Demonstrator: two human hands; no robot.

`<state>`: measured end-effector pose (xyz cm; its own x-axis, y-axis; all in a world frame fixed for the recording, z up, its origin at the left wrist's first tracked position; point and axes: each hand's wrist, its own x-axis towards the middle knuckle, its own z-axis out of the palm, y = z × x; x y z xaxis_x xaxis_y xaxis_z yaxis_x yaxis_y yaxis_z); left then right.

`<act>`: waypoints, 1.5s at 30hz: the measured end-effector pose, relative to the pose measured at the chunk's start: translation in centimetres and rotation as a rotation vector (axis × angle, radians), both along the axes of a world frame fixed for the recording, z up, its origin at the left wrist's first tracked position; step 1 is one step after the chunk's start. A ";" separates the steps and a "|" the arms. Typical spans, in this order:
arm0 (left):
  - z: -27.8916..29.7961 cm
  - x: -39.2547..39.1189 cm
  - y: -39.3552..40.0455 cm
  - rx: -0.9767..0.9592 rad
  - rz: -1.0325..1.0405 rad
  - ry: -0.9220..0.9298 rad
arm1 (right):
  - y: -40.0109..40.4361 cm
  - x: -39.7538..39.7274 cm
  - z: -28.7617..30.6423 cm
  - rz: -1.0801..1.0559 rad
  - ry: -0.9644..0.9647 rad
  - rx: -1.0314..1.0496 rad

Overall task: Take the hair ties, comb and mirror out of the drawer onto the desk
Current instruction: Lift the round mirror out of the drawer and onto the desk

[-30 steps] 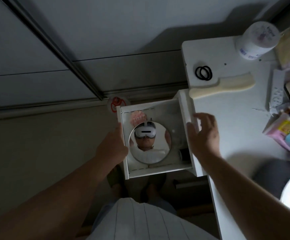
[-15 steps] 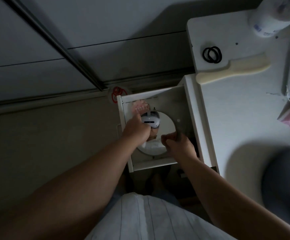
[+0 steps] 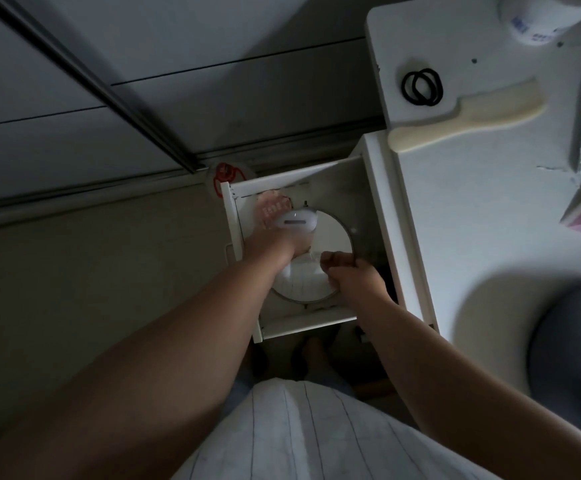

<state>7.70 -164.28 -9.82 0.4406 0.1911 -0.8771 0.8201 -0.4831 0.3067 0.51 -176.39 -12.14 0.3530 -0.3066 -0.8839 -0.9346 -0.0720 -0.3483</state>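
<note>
Looking down into the open white drawer [image 3: 244, 244], I see both my hands on the round mirror [image 3: 334, 237] lying inside. My right hand [image 3: 355, 278] has its fingers curled around the mirror's near rim; my left hand [image 3: 271, 244] covers its left edge, grip unclear. Black hair ties [image 3: 422, 87] and a cream comb [image 3: 466, 116] lie side by side on the white desk [image 3: 472, 209].

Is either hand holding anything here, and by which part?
Both hands are on the round mirror in the drawer: left hand at its left edge, right hand at its right rim.
</note>
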 end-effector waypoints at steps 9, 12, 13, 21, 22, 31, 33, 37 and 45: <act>5.9 -1.6 1.5 -0.049 0.003 -0.204 | 0.4 -1.2 7.0 0.055 -0.237 0.099; 7.4 -1.7 2.1 -0.073 0.057 -0.269 | 0.5 -1.8 9.1 0.006 -0.328 0.139; 8.0 -1.6 2.1 -0.079 0.063 -0.297 | 0.5 -2.0 9.7 -0.021 -0.365 0.151; 12.5 -0.1 -2.4 -0.166 -0.058 -0.438 | -4.0 -1.8 14.4 -0.335 -0.537 0.066; 13.1 -0.1 -3.4 -0.176 -0.078 -0.440 | -4.8 -1.7 14.9 -0.369 -0.553 0.048; 12.9 0.0 -11.7 -0.230 -0.258 -0.336 | -11.4 -1.9 16.8 -0.571 -0.554 -0.173; 12.1 0.0 -12.9 -0.226 -0.257 -0.318 | -12.4 -1.5 16.6 -0.614 -0.528 -0.189; 10.7 0.2 -14.6 -0.212 -0.221 -0.304 | -13.8 -0.6 15.6 -0.651 -0.480 -0.175; 7.5 1.0 -15.9 -0.231 -0.120 -0.236 | -15.1 0.9 15.2 -0.695 -0.381 -0.169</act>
<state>8.69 -180.14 -2.30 0.6439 -0.0657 -0.7623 0.6549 -0.4678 0.5935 1.43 -191.47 3.10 0.3002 -0.6855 -0.6633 -0.6040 0.4016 -0.6884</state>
